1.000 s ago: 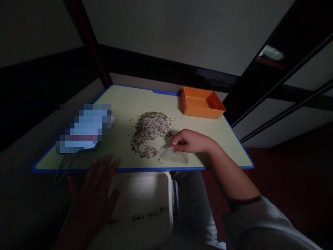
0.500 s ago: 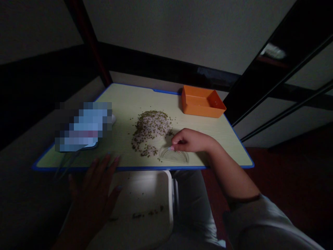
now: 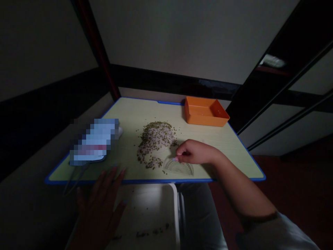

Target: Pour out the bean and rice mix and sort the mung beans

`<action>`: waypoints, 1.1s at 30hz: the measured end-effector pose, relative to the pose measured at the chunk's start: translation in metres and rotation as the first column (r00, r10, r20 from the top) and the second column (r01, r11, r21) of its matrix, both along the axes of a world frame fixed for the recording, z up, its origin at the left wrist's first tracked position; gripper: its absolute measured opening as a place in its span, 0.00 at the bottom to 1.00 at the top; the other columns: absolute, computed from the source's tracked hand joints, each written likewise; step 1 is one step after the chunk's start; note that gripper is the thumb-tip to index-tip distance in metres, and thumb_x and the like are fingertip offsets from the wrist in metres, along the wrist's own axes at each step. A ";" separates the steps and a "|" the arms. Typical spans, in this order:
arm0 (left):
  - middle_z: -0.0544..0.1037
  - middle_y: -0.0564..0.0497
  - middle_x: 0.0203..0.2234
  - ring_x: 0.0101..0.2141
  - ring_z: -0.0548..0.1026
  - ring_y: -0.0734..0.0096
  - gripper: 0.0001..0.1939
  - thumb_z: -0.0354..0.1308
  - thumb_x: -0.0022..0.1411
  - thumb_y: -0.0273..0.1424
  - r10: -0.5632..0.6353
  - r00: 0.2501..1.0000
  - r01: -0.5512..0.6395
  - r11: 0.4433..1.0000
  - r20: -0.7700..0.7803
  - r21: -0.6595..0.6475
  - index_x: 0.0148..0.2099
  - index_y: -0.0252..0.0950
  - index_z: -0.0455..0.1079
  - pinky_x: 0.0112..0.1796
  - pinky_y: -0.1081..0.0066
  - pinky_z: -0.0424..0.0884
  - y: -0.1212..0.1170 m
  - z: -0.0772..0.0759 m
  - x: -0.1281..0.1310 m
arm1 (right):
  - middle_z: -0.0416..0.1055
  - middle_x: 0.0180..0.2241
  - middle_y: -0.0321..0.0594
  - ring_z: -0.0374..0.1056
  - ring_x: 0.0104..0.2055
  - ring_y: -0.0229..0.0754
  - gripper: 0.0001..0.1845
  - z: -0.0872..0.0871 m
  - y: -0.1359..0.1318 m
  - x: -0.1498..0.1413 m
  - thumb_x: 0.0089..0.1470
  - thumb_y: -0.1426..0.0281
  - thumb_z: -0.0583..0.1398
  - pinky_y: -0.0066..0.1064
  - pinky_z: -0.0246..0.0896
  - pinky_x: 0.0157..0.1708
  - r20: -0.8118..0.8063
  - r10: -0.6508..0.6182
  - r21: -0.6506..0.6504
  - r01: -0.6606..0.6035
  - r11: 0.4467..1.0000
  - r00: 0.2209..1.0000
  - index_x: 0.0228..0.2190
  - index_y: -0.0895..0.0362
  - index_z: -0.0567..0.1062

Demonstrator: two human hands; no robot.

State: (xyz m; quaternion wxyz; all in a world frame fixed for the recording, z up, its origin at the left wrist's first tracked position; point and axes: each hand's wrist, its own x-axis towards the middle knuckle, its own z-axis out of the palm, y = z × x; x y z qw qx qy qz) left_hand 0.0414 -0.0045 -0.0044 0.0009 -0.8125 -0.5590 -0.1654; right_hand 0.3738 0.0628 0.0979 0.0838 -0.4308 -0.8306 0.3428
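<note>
On the pale tabletop, my right hand (image 3: 195,151) pinches the upper curved edge of a clear plastic protractor (image 3: 179,168), thumb and forefinger together. The protractor lies near the front edge, its flat side toward me. Just left of it spreads a pile (image 3: 157,137) of small greenish-brown beans or seeds mixed with pale grains. A few loose bits lie close to the protractor. My left hand (image 3: 100,205) is in shadow, its fingers spread at the table's front edge and over the white tray below; it holds nothing that I can see.
An orange open box (image 3: 206,118) stands at the back right of the blue-edged table (image 3: 135,107). At left lies a blurred-out bright screen-like object (image 3: 95,139), with a cable hanging over the edge. A white tray (image 3: 156,201) with scattered dark bits sits below the table.
The whole view has shifted, so the table and everything on it appear lower and slightly to the right. Against the table, my hands and the protractor show almost no movement.
</note>
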 end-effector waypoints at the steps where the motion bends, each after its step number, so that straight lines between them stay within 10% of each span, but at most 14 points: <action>1: 0.53 0.44 0.70 0.69 0.49 0.50 0.32 0.40 0.66 0.39 0.001 1.000 -0.001 1.000 -0.002 -0.013 0.70 0.51 0.36 0.62 0.27 0.41 0.000 0.000 0.000 | 0.55 0.18 0.27 0.45 0.22 0.31 0.19 0.000 0.000 0.000 0.60 0.69 0.57 0.29 0.39 0.26 -0.003 0.002 0.000 -0.002 1.000 1.000 0.18 0.58 0.64; 33: 0.52 0.43 0.70 0.70 0.45 0.54 0.29 0.38 0.68 0.39 0.104 0.994 -0.102 0.993 0.029 -0.051 0.69 0.47 0.43 0.64 0.29 0.38 -0.003 0.015 0.020 | 0.49 0.17 0.27 0.42 0.23 0.33 0.21 -0.007 0.001 -0.026 0.58 0.67 0.57 0.33 0.35 0.28 0.070 0.009 0.135 -0.018 0.991 0.998 0.17 0.55 0.57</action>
